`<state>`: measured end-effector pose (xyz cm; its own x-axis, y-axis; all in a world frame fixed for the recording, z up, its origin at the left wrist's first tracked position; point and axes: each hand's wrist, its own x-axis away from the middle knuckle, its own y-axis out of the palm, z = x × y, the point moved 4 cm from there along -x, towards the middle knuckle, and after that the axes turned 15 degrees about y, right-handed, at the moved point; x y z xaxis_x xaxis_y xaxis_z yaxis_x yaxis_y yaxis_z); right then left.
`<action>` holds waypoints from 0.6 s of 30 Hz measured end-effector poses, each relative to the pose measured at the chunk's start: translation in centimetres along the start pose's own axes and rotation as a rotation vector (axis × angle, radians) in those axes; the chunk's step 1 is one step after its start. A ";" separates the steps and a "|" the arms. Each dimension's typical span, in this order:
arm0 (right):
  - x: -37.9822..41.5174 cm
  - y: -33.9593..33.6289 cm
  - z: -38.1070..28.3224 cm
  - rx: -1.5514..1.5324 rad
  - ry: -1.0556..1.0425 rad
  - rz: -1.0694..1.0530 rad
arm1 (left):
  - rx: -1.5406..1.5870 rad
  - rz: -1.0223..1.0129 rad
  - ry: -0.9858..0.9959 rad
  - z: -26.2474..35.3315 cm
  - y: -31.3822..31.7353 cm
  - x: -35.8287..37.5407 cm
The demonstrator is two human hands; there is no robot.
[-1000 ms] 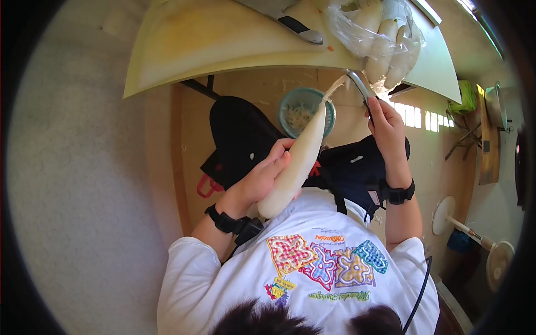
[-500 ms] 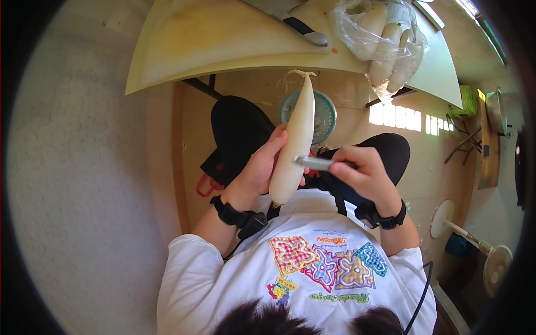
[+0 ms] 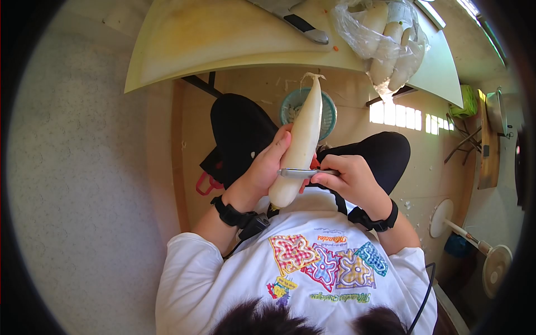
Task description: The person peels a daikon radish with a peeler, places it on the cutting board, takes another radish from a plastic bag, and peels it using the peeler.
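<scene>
My left hand grips a long white radish around its thick lower part, with the thin root end pointing away from me. My right hand holds a metal peeler, its blade laid across the radish near the thick end. Below the radish tip stands a small teal basket with peelings in it.
A pale cutting board lies on the table above, with a knife on it and a clear plastic bag of white radishes at its right. A standing fan is on the floor at right.
My right hand came back from the radish tip to the thick end and set the peeler across it. The radish turned more upright in my left hand.
</scene>
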<state>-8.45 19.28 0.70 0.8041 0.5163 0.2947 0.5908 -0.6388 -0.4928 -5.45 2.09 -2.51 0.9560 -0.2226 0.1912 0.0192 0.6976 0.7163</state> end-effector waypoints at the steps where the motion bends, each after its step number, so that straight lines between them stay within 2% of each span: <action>1: 0.0 -0.2 -0.2 -0.002 0.004 0.002 | 0.000 0.001 -0.001 0.1 0.0 0.2; 3: -0.3 -0.7 -0.3 -0.003 0.008 0.006 | -0.035 -0.070 -0.027 0.2 0.5 0.5; 7: -2.6 -4.1 2.3 -0.127 0.209 0.243 | 0.034 -0.090 -0.113 -0.4 0.9 1.8; 8: -3.8 -5.3 3.6 -0.218 0.266 0.338 | 0.003 -0.126 -0.114 -0.6 1.0 2.2; 9: -4.9 -7.0 4.5 -0.182 0.349 0.364 | -0.024 -0.166 -0.118 -0.8 1.3 2.5; 10: -6.5 -8.0 7.5 -0.298 0.469 0.393 | -0.026 -0.173 -0.147 -0.7 1.7 2.6; 11: -7.2 -8.9 8.7 -0.453 0.414 0.407 | -0.025 -0.176 -0.150 -0.5 1.8 2.5; 14: -6.5 -9.2 7.0 -0.563 0.434 0.424 | -0.050 -0.138 -0.136 0.4 1.3 1.8; 17: -4.9 -8.0 7.2 -0.424 0.445 0.378 | -0.015 -0.094 -0.127 1.0 0.8 1.6; 18: -4.0 -7.4 6.0 -0.465 0.468 0.352 | -0.004 -0.076 -0.105 1.1 0.5 1.4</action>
<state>-16.42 25.34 -1.70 0.8337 0.0060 0.5522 0.1763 -0.9505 -0.2557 -4.41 1.41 -1.11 0.9159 -0.3446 0.2059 0.0917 0.6789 0.7285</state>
